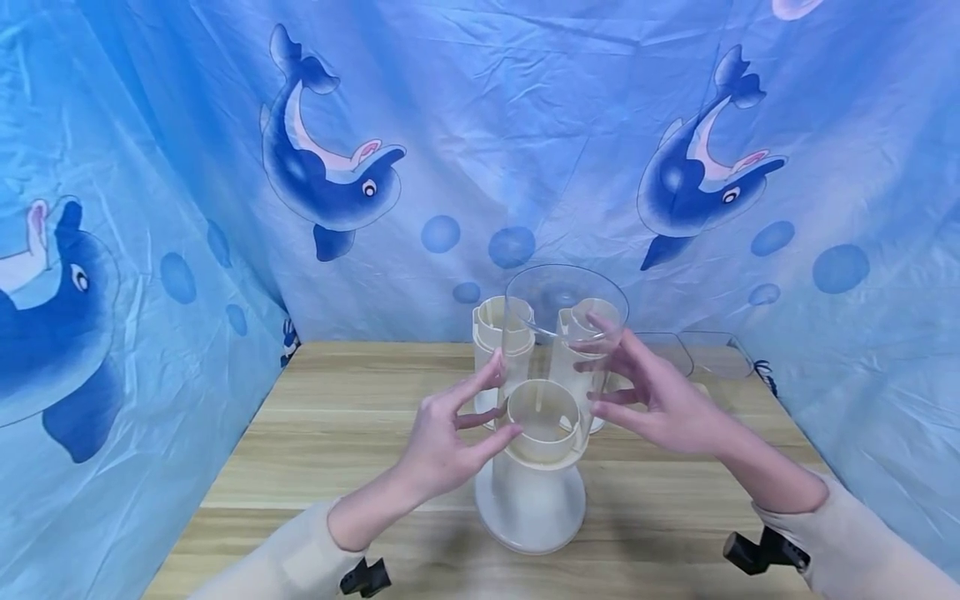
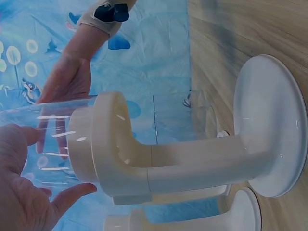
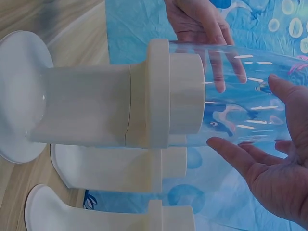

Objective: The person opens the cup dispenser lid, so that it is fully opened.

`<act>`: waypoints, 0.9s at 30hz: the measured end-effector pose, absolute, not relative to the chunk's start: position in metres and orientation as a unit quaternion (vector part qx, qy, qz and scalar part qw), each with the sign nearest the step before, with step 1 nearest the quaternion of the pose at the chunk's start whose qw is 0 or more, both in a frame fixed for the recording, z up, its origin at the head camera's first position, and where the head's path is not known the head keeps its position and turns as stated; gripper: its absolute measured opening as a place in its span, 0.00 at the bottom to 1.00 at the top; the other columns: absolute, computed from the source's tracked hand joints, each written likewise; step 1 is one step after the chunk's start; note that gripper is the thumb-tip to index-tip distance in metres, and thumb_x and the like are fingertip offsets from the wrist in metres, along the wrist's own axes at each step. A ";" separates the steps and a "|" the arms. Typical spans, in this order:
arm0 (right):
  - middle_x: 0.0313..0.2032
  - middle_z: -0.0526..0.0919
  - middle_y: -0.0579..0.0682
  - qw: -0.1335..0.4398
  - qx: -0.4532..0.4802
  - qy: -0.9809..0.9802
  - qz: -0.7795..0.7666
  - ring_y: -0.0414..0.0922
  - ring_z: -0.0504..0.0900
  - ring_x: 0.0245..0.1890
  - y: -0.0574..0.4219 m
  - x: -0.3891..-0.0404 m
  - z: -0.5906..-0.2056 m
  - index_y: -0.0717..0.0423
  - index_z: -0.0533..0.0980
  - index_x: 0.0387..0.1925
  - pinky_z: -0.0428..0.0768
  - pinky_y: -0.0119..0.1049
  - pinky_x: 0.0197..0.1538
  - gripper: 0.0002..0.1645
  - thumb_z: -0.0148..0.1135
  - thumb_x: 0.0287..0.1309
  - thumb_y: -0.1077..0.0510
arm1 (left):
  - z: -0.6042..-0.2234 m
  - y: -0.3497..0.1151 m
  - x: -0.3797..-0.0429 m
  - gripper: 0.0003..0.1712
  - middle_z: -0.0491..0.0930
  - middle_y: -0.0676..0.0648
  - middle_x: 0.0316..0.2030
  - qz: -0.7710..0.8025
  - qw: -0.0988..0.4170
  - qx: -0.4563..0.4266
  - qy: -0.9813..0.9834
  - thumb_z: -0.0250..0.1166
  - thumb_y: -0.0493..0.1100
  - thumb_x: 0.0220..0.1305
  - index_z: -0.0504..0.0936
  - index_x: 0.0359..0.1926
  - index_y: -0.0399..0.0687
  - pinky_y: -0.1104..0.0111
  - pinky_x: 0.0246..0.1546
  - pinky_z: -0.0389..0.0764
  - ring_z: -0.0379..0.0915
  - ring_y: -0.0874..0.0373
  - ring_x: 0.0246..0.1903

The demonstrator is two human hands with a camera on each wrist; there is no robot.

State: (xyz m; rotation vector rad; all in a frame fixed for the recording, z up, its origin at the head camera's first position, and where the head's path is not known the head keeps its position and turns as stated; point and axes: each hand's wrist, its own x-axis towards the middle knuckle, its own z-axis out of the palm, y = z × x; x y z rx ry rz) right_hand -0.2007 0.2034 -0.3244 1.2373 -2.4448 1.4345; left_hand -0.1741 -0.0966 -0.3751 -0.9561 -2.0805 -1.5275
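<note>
Both hands flank a clear tube (image 1: 564, 333) seated in the cream stand (image 1: 534, 492) near the tabletop's (image 1: 337, 433) front edge. Left hand (image 1: 442, 442) and right hand (image 1: 660, 400) fingers lie straight against it; probably fully seated, two stands (image 1: 501, 333) remain bare.

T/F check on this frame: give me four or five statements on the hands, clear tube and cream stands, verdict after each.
1. Both hands touch the clear tube from opposite sides. True.
2. The tube sits over the top collar of the nearest stand. True.
3. The left hand rests flat on the table. False: it is raised, fingertips at the tube and collar.
4. Only one cream stand is present. False: two more stands are behind.
5. The right hand has fingers spread. True.
</note>
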 end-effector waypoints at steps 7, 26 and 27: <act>0.70 0.76 0.61 0.084 0.376 -0.818 0.426 0.59 0.82 0.66 0.201 -0.198 -0.322 0.44 0.48 0.86 0.90 0.41 0.56 0.60 0.72 0.63 0.68 | -0.378 -0.103 -0.187 0.52 0.78 0.41 0.71 -0.528 0.205 -0.351 -0.746 0.79 0.35 0.57 0.65 0.81 0.47 0.64 0.48 0.91 0.83 0.41 0.62; 0.66 0.77 0.62 0.135 0.363 -0.795 0.466 0.35 0.81 0.60 0.190 -0.191 -0.324 0.53 0.56 0.81 0.92 0.40 0.52 0.48 0.62 0.66 0.74 | -0.383 -0.101 -0.203 0.42 0.78 0.35 0.70 -0.580 0.085 -0.344 -0.734 0.70 0.33 0.67 0.65 0.79 0.36 0.57 0.62 0.85 0.77 0.39 0.68; 0.66 0.77 0.64 0.134 0.371 -0.791 0.468 0.35 0.81 0.61 0.190 -0.193 -0.324 0.56 0.55 0.81 0.92 0.41 0.51 0.47 0.61 0.66 0.75 | -0.383 -0.100 -0.203 0.42 0.78 0.36 0.70 -0.577 0.093 -0.341 -0.736 0.71 0.34 0.67 0.66 0.79 0.36 0.57 0.61 0.85 0.78 0.39 0.68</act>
